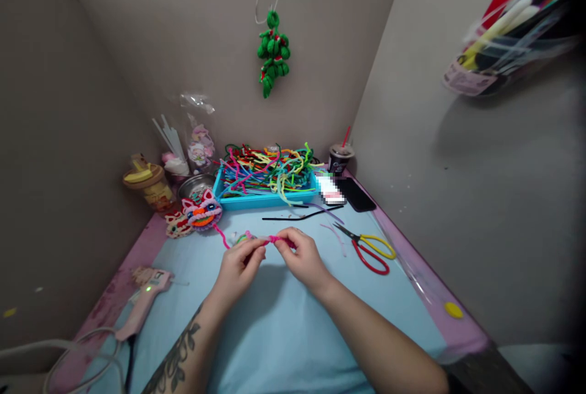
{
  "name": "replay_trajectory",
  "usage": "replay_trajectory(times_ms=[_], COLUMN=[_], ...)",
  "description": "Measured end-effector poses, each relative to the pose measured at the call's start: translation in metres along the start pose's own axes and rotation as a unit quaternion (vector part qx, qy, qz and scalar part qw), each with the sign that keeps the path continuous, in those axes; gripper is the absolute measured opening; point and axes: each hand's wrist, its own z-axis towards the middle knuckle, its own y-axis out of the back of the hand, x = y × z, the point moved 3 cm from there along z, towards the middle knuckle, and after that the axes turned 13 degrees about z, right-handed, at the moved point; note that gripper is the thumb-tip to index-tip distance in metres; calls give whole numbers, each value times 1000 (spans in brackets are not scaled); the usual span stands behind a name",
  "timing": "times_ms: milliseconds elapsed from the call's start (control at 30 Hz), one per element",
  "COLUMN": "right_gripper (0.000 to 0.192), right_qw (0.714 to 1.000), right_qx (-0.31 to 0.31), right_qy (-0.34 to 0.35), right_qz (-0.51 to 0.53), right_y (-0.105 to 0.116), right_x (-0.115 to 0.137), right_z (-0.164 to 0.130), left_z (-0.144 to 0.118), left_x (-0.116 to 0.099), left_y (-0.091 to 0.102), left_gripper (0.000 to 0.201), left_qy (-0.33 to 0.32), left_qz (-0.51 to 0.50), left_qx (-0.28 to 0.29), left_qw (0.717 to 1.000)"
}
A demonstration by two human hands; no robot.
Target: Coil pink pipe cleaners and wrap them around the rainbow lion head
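Observation:
A bright pink pipe cleaner point(273, 239) is stretched between my two hands above the light blue cloth point(284, 321). My left hand point(240, 266) pinches one side of it between thumb and fingers. Close beside, my right hand point(300, 253) has its fingers closed on the other side. Behind my left fingers a small green and white piece point(240, 238) partly shows; what it is I cannot make out. A fuzzy lion-like head point(202, 212) in purple, orange and pink lies further left, with a pink strand trailing toward my left hand.
A blue tray point(256, 201) heaped with colourful pipe cleaners stands at the back. Scissors point(364, 244) lie open to the right, near a dark phone point(357, 194) and a lidded cup point(339, 159). A pink glue gun point(146, 302), its light green, lies left with its cable.

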Motion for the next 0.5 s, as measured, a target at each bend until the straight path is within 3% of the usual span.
replay_trajectory(times_ms=[200,500], right_gripper=[9,8], right_qw=[998,997], right_qx=[-24,-29], right_qy=[53,70], right_qz=[-10,-11], right_y=[2,2], right_x=[3,-4], right_z=[0,0], left_z=[0,0], left_x=[0,0], left_y=[-2,-4], left_gripper=[26,27], left_qy=[-4,26], left_qz=[-1,-13], left_qx=[7,17], left_qw=[1000,999])
